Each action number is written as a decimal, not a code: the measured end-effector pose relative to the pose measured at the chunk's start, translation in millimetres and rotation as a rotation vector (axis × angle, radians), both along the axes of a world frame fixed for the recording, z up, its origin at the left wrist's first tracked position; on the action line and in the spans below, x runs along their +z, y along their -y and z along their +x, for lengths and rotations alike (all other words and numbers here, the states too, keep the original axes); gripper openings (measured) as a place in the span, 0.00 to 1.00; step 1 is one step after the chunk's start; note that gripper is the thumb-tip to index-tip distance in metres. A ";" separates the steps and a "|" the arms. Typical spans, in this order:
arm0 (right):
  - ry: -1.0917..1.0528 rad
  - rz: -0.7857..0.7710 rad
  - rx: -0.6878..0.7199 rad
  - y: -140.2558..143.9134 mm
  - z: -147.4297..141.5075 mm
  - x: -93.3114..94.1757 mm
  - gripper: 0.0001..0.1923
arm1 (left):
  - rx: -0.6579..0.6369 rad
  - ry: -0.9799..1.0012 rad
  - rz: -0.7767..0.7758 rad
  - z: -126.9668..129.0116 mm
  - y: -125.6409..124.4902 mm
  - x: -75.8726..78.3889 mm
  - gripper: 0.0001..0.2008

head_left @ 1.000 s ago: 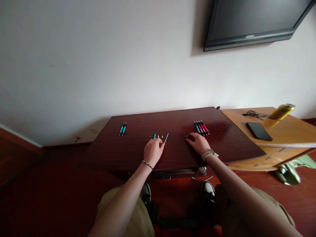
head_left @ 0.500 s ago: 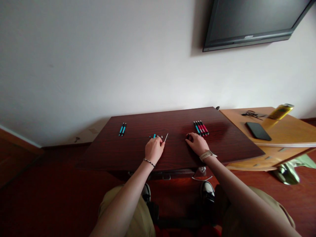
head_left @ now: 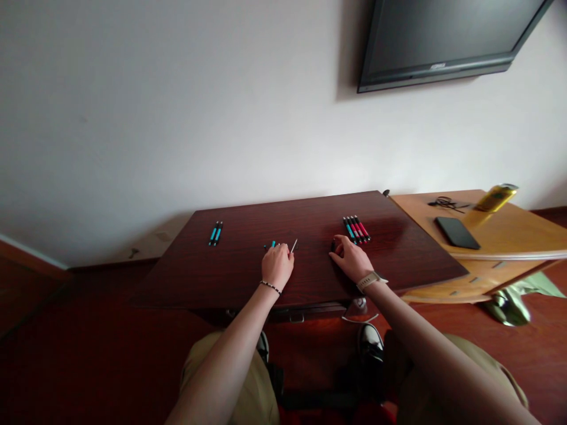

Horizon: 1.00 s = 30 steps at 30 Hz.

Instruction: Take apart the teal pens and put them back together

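My left hand (head_left: 277, 265) is closed over the table, with a thin pale pen refill (head_left: 294, 245) sticking up between thumb and forefinger. Just beyond its knuckles lie a blue pen part (head_left: 273, 243) and a few tiny pieces, partly hidden by the fingers. My right hand (head_left: 351, 258) rests on the tabletop with fingers curled, pinching a small dark pen part (head_left: 333, 244). Behind that hand is a row of several blue and red pens (head_left: 357, 229). Two blue pens (head_left: 215, 233) lie side by side at the left.
The dark wooden table (head_left: 248, 218) stands against the wall. To its right, a lighter wooden cabinet (head_left: 416, 212) holds a black phone (head_left: 457, 232), a black cable (head_left: 446, 203) and a yellow can (head_left: 497, 198). A television (head_left: 443, 41) hangs above.
The view has shifted slightly, moving the scene left. My left hand has moved a little to the right over the small parts. The right fingers have lifted slightly, showing more of the dark part.
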State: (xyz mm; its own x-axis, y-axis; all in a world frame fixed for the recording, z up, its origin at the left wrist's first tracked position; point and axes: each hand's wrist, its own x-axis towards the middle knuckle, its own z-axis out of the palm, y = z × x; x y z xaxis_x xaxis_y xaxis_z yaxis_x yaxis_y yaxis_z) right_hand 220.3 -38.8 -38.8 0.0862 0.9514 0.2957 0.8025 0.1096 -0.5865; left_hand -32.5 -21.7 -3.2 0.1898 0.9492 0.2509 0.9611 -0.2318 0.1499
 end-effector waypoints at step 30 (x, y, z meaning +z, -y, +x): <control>0.010 0.021 -0.017 2.5 -2.5 -1.6 0.26 | 0.045 -0.061 -0.106 -18.1 27.9 9.1 0.11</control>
